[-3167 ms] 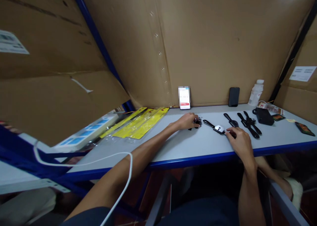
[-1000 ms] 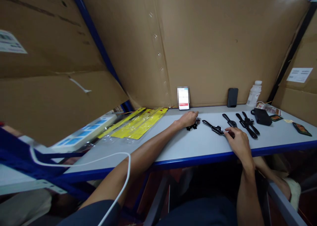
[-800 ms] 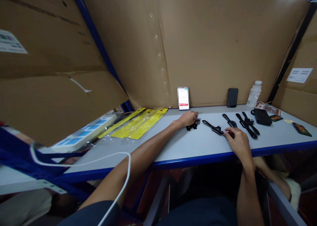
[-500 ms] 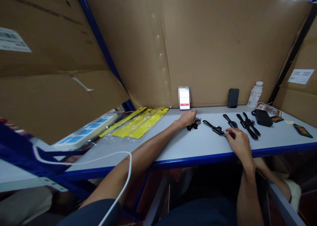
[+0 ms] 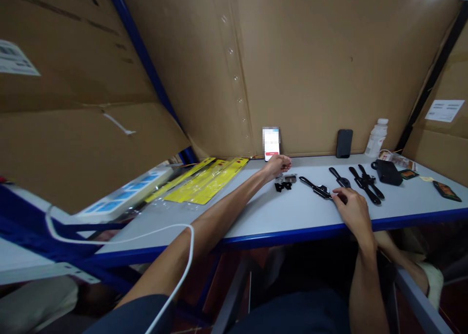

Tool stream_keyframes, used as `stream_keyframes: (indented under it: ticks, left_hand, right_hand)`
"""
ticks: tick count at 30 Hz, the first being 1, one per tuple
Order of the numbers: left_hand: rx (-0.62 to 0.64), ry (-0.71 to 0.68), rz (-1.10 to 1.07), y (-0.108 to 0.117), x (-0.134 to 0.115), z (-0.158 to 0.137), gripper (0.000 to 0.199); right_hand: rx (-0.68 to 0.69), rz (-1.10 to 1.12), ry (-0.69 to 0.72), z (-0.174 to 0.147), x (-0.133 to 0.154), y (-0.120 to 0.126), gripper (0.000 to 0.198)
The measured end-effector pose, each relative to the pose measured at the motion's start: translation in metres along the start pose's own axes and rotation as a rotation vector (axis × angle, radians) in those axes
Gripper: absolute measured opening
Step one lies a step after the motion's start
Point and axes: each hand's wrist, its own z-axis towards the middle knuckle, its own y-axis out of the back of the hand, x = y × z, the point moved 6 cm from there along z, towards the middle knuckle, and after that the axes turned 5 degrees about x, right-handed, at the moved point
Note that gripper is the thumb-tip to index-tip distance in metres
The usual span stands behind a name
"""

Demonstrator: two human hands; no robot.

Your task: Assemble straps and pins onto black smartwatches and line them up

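My right hand is closed on the near handle of a black spokeshave, which lies slantwise on the grey table. Its other handle points back to the left. My left hand reaches toward the back of the table with the fingers pinched together; what they hold, if anything, is too small to make out. Just below that hand lie small metal blades and several small black parts. More black spokeshaves lie right of the middle, one of them just behind my right hand.
A lit phone leans against the cardboard at the back, and a dark phone stands farther right near a bottle. Yellow packages lie at left beside a power strip. A black case sits at right. A white cable crosses my left arm.
My left hand has lifted a little back and away from the small parts, so the blades and black pieces show more. My right hand stays on the spokeshave.
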Motion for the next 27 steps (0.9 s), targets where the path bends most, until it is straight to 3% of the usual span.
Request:
stream_keyframes:
  ticks: [4, 8, 10, 12, 16, 27]
  left_hand:
    - [0.123, -0.047, -0.027, -0.03, -0.006, -0.011, 0.006]
    - [0.289, -0.297, 0.364, -0.08, -0.019, -0.036, 0.015]
    - [0.284, -0.446, 0.609, -0.098, -0.024, -0.05, 0.025]
    - [0.285, -0.504, 0.796, -0.109, -0.024, -0.06, 0.029]
    - [0.325, -0.535, 0.982, -0.117, -0.02, -0.064, 0.03]
    - [0.416, -0.552, 1.106, -0.127, -0.02, -0.065, 0.028]
  right_hand:
    - [0.008, -0.007, -0.005, 0.0, 0.001, 0.001, 0.023]
    - [0.019, -0.051, 0.008, 0.0, 0.003, 0.0, 0.022]
    - [0.025, -0.07, 0.013, -0.001, 0.003, -0.001, 0.022]
    - [0.032, -0.082, 0.013, -0.001, 0.003, -0.002, 0.022]
    - [0.046, -0.092, 0.009, -0.001, 0.003, -0.003, 0.025]
    - [0.081, -0.144, 0.023, -0.001, 0.001, -0.007, 0.019]
